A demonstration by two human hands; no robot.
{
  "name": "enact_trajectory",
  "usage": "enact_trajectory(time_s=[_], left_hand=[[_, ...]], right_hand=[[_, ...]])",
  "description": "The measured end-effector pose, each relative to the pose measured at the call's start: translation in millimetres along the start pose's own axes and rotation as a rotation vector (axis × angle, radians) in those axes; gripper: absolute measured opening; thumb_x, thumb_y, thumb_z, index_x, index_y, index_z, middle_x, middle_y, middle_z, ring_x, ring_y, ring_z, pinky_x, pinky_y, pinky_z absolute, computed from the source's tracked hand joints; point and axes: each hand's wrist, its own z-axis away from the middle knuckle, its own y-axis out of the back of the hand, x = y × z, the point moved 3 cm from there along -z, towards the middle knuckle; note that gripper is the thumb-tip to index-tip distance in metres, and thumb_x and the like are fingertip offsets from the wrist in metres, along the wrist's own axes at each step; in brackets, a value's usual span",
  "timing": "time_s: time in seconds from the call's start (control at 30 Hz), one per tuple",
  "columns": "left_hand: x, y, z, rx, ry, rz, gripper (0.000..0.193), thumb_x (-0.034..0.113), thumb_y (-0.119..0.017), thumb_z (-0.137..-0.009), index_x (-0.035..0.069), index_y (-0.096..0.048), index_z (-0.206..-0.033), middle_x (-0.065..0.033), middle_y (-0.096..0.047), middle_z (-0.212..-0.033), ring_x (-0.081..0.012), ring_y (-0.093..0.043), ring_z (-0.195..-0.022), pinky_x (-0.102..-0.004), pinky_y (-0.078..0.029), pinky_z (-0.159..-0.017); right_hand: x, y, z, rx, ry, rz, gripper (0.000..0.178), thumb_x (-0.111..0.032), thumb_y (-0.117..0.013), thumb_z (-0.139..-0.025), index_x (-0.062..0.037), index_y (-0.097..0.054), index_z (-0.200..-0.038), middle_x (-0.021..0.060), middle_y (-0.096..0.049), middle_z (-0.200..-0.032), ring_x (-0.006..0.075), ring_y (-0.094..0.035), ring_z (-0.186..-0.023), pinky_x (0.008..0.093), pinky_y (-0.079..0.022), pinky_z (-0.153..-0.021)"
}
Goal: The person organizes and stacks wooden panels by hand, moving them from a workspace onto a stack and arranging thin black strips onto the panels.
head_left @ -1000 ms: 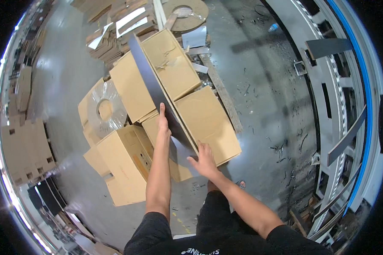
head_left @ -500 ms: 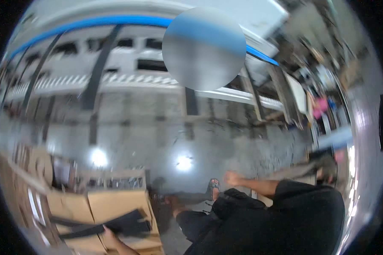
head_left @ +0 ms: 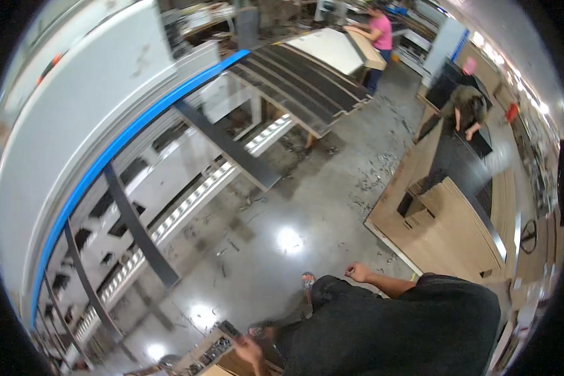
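At the lower edge, my left hand (head_left: 249, 351) is closed around a dark flat strip (head_left: 228, 328), whose end sticks out past my fingers. The rest of that strip is hidden by my hand and body. Below it lies a box or stack (head_left: 208, 355) with small dark pieces along its edge. My right hand (head_left: 358, 272) hangs in front of my body, fingers curled, nothing visible in it. Ahead on the left, several dark strips (head_left: 145, 235) stick out from under the blue edge (head_left: 116, 149) of a large white machine (head_left: 75, 119).
Dark panels (head_left: 301, 81) lie side by side at the machine's far end. There, a person in pink (head_left: 380, 32) handles a board. On the right, another person (head_left: 467, 106) bends over dark panels beside stacked brown boards (head_left: 451, 232). Scraps litter the grey floor (head_left: 307, 207).
My view has swung to the right, bringing the two people and stacked boards into sight. My left hand, earlier on dark strips over the brown stack, now holds a strip nearer my body.
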Motion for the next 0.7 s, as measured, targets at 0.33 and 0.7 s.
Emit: enact_trajectory(time_s=[0.33,0.7], left_hand=[[443,-232,-30,-0.620,-0.667,0.102,0.029,0.016,-0.071,-0.099,-0.006,-0.072,-0.118,-0.0190,-0.077,-0.098,-0.0299,-0.074,-0.090,-0.0414,-0.057,-0.086],[733,-454,-30,-0.939,-0.994,0.221,0.020,0.008,-0.069,-0.100,-0.005,-0.072,-0.116,-0.0126,-0.075,-0.092,-0.0189,-0.069,-0.083,-0.0355,-0.056,-0.080]], right_hand=[[26,170,-85,0.381,-0.074,-0.543,0.042,-0.041,-0.071,-0.095,-0.0041,-0.075,-0.116,0.0203,-0.075,-0.107,0.0358,-0.072,-0.100,0.0443,-0.057,-0.089],[38,332,-133,0.530,-0.248,-0.489,0.038,-0.038,-0.070,-0.097,-0.0047,-0.073,-0.117,0.0195,-0.072,-0.121,0.0384,-0.066,-0.117,0.0454,-0.052,-0.103]])
